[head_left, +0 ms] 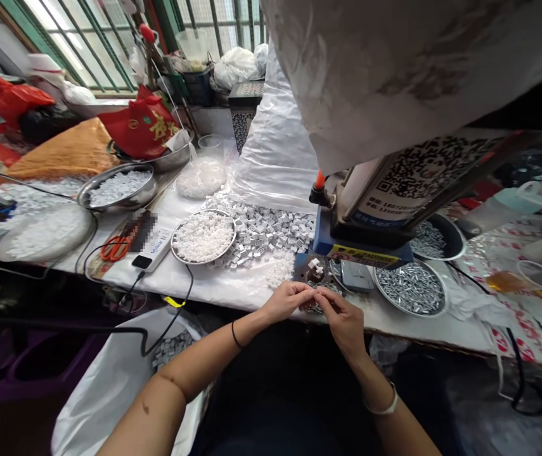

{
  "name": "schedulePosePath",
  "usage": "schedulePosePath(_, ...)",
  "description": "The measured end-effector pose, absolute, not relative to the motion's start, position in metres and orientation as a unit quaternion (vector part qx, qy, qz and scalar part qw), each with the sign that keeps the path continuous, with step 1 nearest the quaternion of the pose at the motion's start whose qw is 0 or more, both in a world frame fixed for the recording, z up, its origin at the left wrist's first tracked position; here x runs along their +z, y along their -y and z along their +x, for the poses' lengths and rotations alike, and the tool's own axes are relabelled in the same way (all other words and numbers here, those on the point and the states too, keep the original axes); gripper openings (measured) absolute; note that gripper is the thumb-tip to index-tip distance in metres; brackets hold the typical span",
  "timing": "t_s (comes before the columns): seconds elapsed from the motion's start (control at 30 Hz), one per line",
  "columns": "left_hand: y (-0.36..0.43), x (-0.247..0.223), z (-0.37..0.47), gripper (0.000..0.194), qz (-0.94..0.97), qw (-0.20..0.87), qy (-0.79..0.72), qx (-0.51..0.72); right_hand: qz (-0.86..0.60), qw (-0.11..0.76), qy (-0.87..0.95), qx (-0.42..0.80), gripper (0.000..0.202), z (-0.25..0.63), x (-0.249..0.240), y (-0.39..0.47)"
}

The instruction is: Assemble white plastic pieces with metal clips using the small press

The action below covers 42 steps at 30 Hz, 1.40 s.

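My left hand [290,300] and my right hand [345,318] meet at the table's front edge. Thumbs and fingertips are pinched together, and whatever lies between them is too small to make out. Just beyond the fingertips, a white plastic piece [317,268] rests on the dark metal plate [303,266] of a bench press [361,237]. A heap of small white plastic parts [279,271] lies left of the plate. Behind it spread many grey-white square plastic pieces [271,229]. Small metal pins [411,288] fill a round dish to the right.
A metal dish of white parts [204,236], a white power strip [153,251] and orange-handled scissors [115,249] lie leftward. Another bowl [118,187] stands further back. White sheeting [394,69] hangs over the press. A cup of amber liquid [508,280] stands right. An open white sack [90,386] sits below.
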<state>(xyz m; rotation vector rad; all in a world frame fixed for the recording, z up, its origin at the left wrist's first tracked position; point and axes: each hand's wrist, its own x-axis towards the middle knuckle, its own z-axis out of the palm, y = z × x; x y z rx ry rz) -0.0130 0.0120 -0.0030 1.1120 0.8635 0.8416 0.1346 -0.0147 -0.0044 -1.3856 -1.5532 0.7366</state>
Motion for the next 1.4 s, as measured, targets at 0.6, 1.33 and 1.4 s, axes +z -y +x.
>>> schedulePosePath(0.6,-0.153,-0.039,-0.064,0.01,0.705,0.077,-0.656,0.259,-0.566,0.46,0.509,0.457,0.019,0.147,-0.009,0.036)
schedulePosePath(1.33,0.001,0.008,-0.001,0.008,0.013,0.816,-0.391,0.427,-0.487,0.438,0.738,0.161,0.011,0.137,0.019,0.009)
schedulePosePath(1.4,0.001,0.007,0.0,0.009,0.01,0.814,-0.393,0.428,-0.465,0.432,0.764,0.117,0.013,0.139,0.017,0.009)
